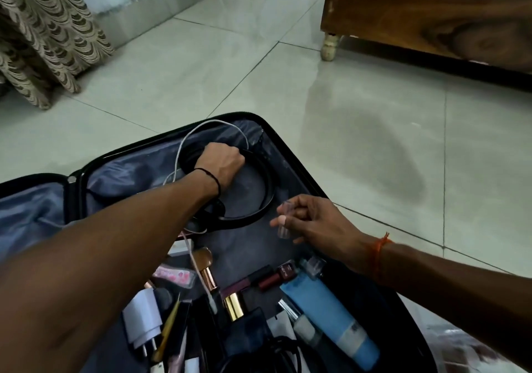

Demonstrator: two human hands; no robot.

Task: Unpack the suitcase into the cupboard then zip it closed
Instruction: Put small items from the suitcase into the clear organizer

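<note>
A person is kneeling over an open suitcase (290, 139) lying flat on a pale tiled floor (374, 108), both bare forearms reaching in. Nearest the camera, small things are lying jumbled on the grey lining: a white plug adapter (144, 323), a blue tube (331, 312) slanting along the right side, lipsticks (270, 279), a gold-capped cosmetic (234, 305) and a pink packet (172, 275).

Just beyond them, the right hand (311, 220), an orange thread at its wrist, is hovering above the lining with fingers loosely curled, pinching a small clear object (283, 230) between thumb and fingertips; what it is cannot be told.

Farther in, the left hand (221, 165), a black band at its wrist, is closing in a fist around a coiled black belt (266, 188) near the case's far corner. A white cable (201, 129) is looping over that hand and trailing back towards the cosmetics.

Past the suitcase, a patterned curtain (43, 33) is hanging at far left, and a wooden bed frame (431, 16) on a pale turned leg is standing at far right. The cupboard is out of view.
</note>
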